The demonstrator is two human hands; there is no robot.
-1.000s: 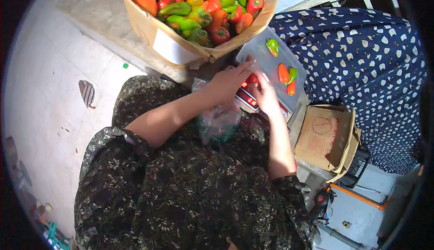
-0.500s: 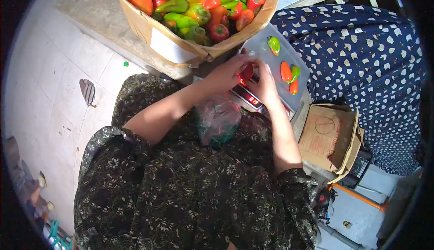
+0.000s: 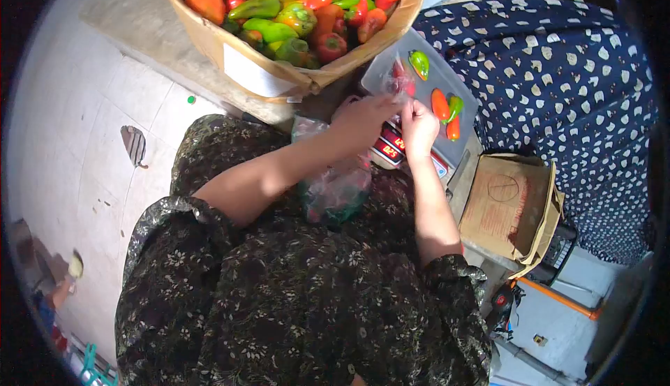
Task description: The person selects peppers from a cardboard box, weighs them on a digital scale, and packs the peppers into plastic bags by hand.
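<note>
A clear plastic bag with something red inside hangs over the near left part of the grey tray. My left hand and my right hand meet at the gathered neck of this bag, fingers pinched on it. Below my hands the red digits of a scale glow at the tray's near edge. On the tray lie a green pepper, an orange-red pepper, another green pepper and a small orange one.
A large cardboard box full of red, green and orange peppers stands at the top. An open carton sits at the right beside a patterned blue cloth. Another plastic bag rests on my lap. A person's arm shows at lower left.
The red-filled bag has come up from between my hands to beyond my fingertips. My fingers have closed around its neck. The scale's digits read differently.
</note>
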